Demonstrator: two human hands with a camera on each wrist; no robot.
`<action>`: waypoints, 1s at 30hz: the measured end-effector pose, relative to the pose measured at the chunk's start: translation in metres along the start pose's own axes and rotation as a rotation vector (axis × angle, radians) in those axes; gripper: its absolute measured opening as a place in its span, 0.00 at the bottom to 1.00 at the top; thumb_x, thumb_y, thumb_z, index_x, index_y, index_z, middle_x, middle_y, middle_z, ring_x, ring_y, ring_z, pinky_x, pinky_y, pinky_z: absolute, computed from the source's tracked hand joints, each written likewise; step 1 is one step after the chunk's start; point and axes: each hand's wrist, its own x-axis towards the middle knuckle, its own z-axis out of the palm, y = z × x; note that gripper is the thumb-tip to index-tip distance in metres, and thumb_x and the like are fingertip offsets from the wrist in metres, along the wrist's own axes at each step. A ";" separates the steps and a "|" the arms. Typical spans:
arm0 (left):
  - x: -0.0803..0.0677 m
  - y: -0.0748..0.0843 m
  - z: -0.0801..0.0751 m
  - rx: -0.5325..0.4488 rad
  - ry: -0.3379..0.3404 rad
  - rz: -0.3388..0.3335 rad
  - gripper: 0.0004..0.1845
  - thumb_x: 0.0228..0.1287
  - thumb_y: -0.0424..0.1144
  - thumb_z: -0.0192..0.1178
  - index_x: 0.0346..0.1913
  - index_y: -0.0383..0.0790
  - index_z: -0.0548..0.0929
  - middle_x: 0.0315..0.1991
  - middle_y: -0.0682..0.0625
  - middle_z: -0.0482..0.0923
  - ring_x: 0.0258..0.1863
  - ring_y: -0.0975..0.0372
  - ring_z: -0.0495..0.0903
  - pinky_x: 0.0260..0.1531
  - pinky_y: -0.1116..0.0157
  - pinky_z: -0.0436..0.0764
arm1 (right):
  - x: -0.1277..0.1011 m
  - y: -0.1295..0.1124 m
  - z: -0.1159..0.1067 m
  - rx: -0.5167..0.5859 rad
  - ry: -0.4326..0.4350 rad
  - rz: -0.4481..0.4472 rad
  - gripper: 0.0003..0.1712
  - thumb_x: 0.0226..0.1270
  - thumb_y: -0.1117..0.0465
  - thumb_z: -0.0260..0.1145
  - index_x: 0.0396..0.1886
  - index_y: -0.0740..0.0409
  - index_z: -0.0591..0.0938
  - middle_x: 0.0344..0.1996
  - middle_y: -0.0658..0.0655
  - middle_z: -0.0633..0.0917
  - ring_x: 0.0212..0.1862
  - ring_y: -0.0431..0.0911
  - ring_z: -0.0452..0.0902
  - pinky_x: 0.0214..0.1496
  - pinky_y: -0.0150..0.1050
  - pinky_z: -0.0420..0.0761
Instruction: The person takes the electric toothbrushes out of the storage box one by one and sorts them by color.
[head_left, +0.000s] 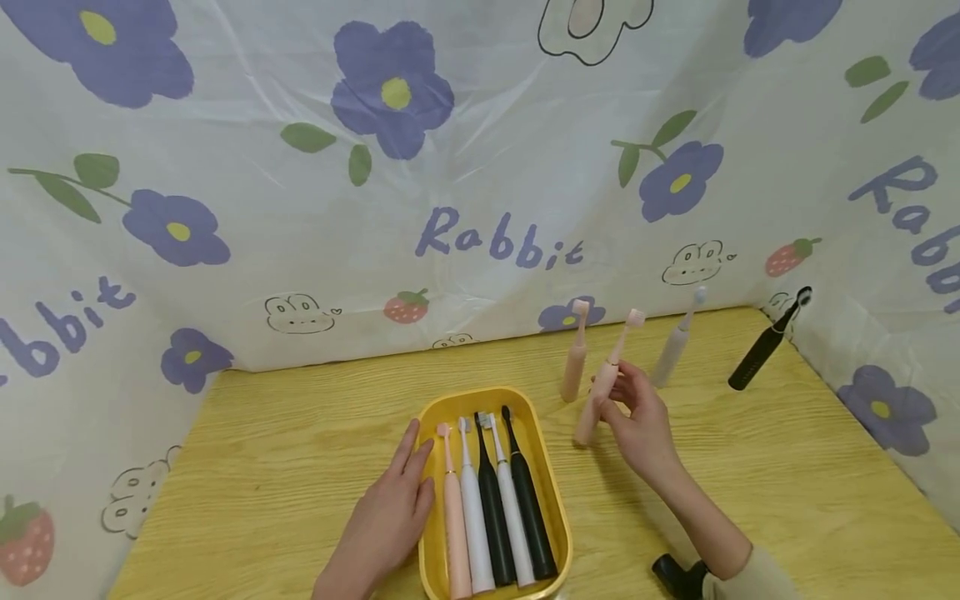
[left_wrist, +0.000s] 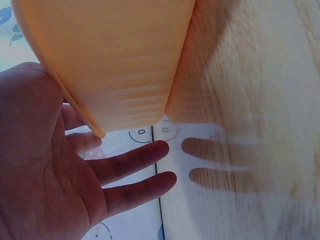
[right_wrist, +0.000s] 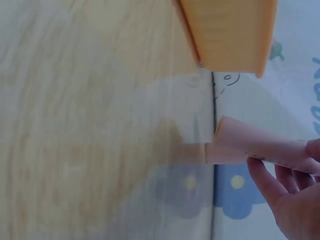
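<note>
My right hand (head_left: 641, 423) pinches a pink electric toothbrush (head_left: 599, 393) by its handle, brush head up and tilted to the right. In the right wrist view the handle (right_wrist: 265, 142) shows its bottom end, seemingly just off the table. Another pink electric toothbrush (head_left: 573, 367) stands upright close by on the left. My left hand (head_left: 386, 508) rests along the left side of a yellow tray (head_left: 558, 508), fingers extended; in the left wrist view some fingers pass behind its rim. Inside lie several electric toothbrushes side by side: a pink one (head_left: 455, 533), white ones and black ones.
Behind my right hand stand a pale grey electric toothbrush (head_left: 672, 354) and, further right, a black one (head_left: 757, 358). A black object (head_left: 675, 575) lies by the right forearm. Printed rabbit-and-flower cloth (head_left: 480, 167) encloses the back and sides of the wooden table (head_left: 300, 450).
</note>
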 end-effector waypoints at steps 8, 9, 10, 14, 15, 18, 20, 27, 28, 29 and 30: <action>0.000 0.000 0.001 0.002 0.006 0.014 0.25 0.79 0.40 0.52 0.73 0.34 0.72 0.83 0.45 0.48 0.60 0.47 0.80 0.54 0.47 0.81 | 0.001 0.012 0.006 -0.075 0.061 -0.072 0.28 0.72 0.77 0.62 0.69 0.74 0.68 0.56 0.71 0.82 0.53 0.60 0.79 0.46 0.23 0.79; 0.000 0.000 0.001 0.005 0.009 0.016 0.25 0.79 0.40 0.52 0.73 0.34 0.72 0.83 0.45 0.48 0.59 0.46 0.80 0.54 0.47 0.81 | 0.001 0.013 0.007 -0.076 0.061 -0.081 0.28 0.71 0.78 0.63 0.68 0.74 0.68 0.55 0.71 0.82 0.53 0.60 0.79 0.46 0.23 0.80; 0.000 0.000 0.001 0.010 0.011 0.019 0.25 0.79 0.40 0.52 0.73 0.34 0.72 0.82 0.45 0.48 0.59 0.47 0.80 0.54 0.47 0.81 | 0.001 0.013 0.008 -0.075 0.059 -0.095 0.28 0.70 0.78 0.63 0.68 0.74 0.68 0.55 0.71 0.82 0.53 0.60 0.80 0.46 0.24 0.80; 0.000 0.000 0.001 0.019 0.022 0.025 0.24 0.79 0.39 0.52 0.72 0.34 0.73 0.82 0.44 0.49 0.58 0.46 0.81 0.52 0.47 0.82 | 0.003 0.015 0.012 -0.087 0.045 -0.165 0.28 0.68 0.80 0.64 0.67 0.75 0.70 0.53 0.70 0.81 0.53 0.61 0.80 0.49 0.35 0.85; 0.000 0.000 0.001 0.020 0.023 0.025 0.24 0.79 0.39 0.52 0.72 0.34 0.73 0.82 0.44 0.49 0.58 0.46 0.81 0.52 0.47 0.82 | 0.005 0.015 0.013 -0.097 0.044 -0.183 0.28 0.68 0.80 0.65 0.66 0.74 0.70 0.53 0.70 0.81 0.53 0.61 0.81 0.48 0.39 0.86; 0.000 -0.001 0.001 0.017 0.023 0.022 0.24 0.79 0.39 0.53 0.72 0.34 0.73 0.82 0.44 0.49 0.58 0.46 0.81 0.52 0.47 0.82 | 0.008 0.017 0.015 -0.120 0.046 -0.210 0.27 0.67 0.80 0.65 0.65 0.72 0.72 0.52 0.69 0.81 0.53 0.61 0.81 0.47 0.50 0.86; 0.000 -0.001 0.001 0.017 0.024 0.023 0.25 0.79 0.39 0.53 0.72 0.34 0.73 0.82 0.44 0.49 0.58 0.46 0.80 0.52 0.47 0.82 | 0.010 0.019 0.017 -0.129 0.050 -0.217 0.27 0.67 0.80 0.65 0.65 0.71 0.73 0.52 0.69 0.82 0.52 0.61 0.82 0.47 0.53 0.86; 0.000 0.000 0.002 0.021 0.030 0.035 0.25 0.78 0.38 0.53 0.72 0.33 0.73 0.82 0.42 0.50 0.58 0.45 0.80 0.52 0.47 0.82 | 0.013 0.018 0.019 -0.150 0.055 -0.211 0.26 0.67 0.80 0.66 0.64 0.71 0.73 0.52 0.69 0.82 0.53 0.61 0.82 0.47 0.55 0.86; 0.000 0.000 0.002 0.021 0.030 0.036 0.25 0.78 0.38 0.53 0.72 0.33 0.73 0.82 0.42 0.50 0.58 0.45 0.80 0.52 0.47 0.82 | 0.013 0.018 0.019 -0.150 0.055 -0.203 0.26 0.67 0.79 0.65 0.64 0.70 0.73 0.52 0.68 0.82 0.53 0.61 0.81 0.47 0.55 0.86; 0.000 0.000 0.001 0.022 0.030 0.038 0.25 0.78 0.38 0.53 0.72 0.33 0.72 0.82 0.42 0.50 0.58 0.45 0.80 0.52 0.47 0.82 | 0.013 0.018 0.019 -0.152 0.054 -0.194 0.26 0.68 0.79 0.66 0.64 0.70 0.73 0.52 0.68 0.81 0.53 0.61 0.81 0.47 0.55 0.86; 0.000 0.000 0.001 0.023 0.030 0.039 0.25 0.78 0.38 0.53 0.72 0.33 0.72 0.82 0.42 0.50 0.58 0.45 0.80 0.52 0.47 0.82 | 0.013 0.017 0.019 -0.155 0.054 -0.184 0.26 0.68 0.78 0.66 0.64 0.70 0.72 0.53 0.68 0.81 0.54 0.61 0.81 0.47 0.54 0.86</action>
